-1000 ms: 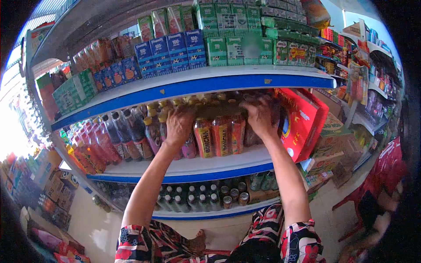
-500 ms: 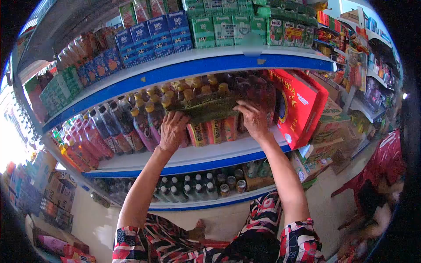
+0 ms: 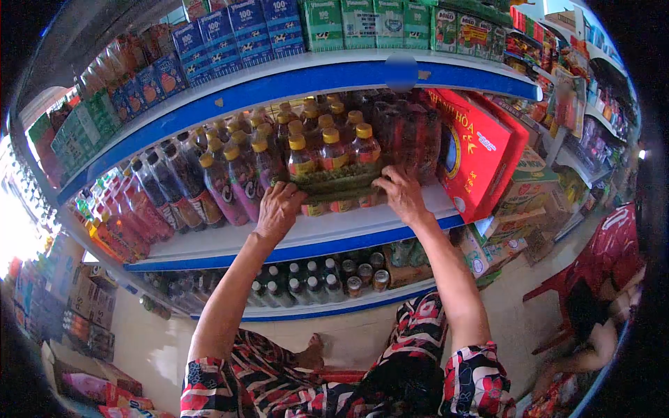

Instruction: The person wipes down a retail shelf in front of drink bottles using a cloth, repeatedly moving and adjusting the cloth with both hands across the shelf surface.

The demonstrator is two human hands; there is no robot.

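Note:
A dark green folded cloth [image 3: 338, 184] is stretched sideways across the front row of yellow-capped bottles [image 3: 331, 148], over their orange labels. At its left end my left hand [image 3: 281, 211] is closed on it, fingers bent. My right hand [image 3: 402, 195] grips the opposite end, thumb and fingers pinched. The caps and necks of the bottles show above the cloth; part of their labels is hidden behind it. Pink-labelled bottles [image 3: 239, 182] stand just left of my left hand. Dark, wrapped bottles [image 3: 412, 132] are behind and beside my right hand.
A red gift box [image 3: 481, 157] stands upright at the shelf's right end. Milk cartons [image 3: 254, 31] line the blue-edged shelf [image 3: 300, 76] above. Smaller bottles and cans [image 3: 353, 285] fill the lower shelf. Another person's arm [image 3: 599, 348] shows at lower right beside a red chair [image 3: 557, 306].
Both hands have moved the cloth down along the front bottles, so their yellow caps and necks now show above it. The view has shifted slightly, with the shelves higher in the picture.

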